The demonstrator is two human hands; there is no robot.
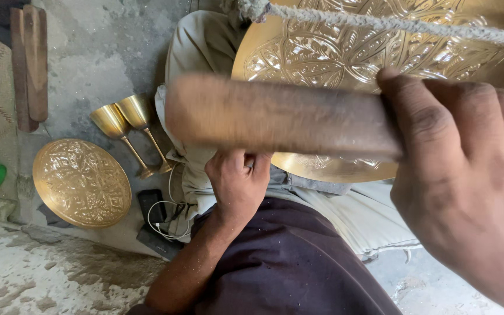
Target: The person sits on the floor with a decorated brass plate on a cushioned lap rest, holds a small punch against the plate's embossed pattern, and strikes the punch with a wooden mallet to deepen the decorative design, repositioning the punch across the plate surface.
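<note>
Plate (380, 58), engraved brass, rests on your lap under a rope (392, 24). Your right hand (468, 186) is closed around a blurred wooden stick (275, 116). Your left hand (237, 181) is curled at the plate's lower edge; whether it holds anything, you cannot tell.

A single head-worn camera looks steeply down, very near the right hand (468, 192) at three o'clock, floor (88, 52) toward ten o'clock.

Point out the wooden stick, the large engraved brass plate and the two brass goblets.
wooden stick (275, 116), head view, mid-shaft.
large engraved brass plate (345, 55), head view, engraved face.
two brass goblets (125, 114), head view, bowls.
</note>
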